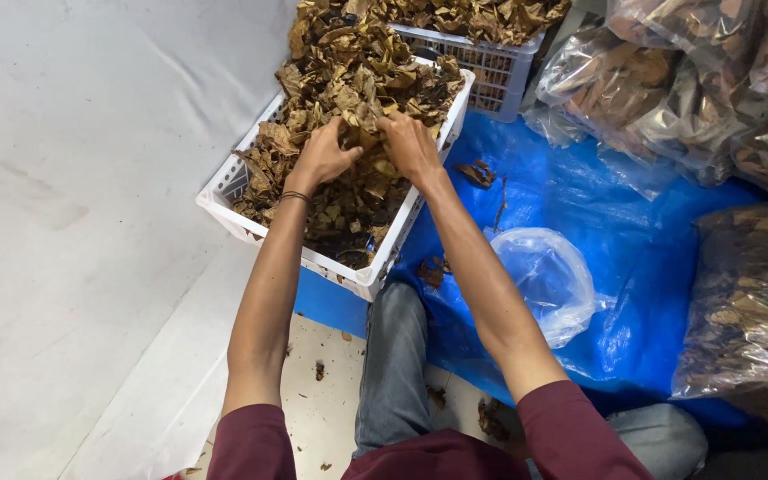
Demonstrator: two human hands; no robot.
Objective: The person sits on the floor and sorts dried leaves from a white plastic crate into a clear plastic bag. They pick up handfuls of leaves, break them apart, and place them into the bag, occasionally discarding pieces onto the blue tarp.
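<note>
Nearest, below both forearms, a jeans-clad knee [393,356] rests on the pale floor, and a clear empty plastic bag [544,280] lies on the blue tarp [633,258], below and right of the right hand. Further out, the left hand [320,158] and right hand [411,147] sit close together in a white slatted basket [224,191], each curled around a clump of the dry brown leaves [348,80] heaped in it. Beyond the hands stands a second leaf-filled basket [491,67]; to their right, clear bags packed with leaves [668,80].

Blue tarp [580,204], empty clear bag [544,280], perhaps leaf-filled sacks [748,302].
</note>
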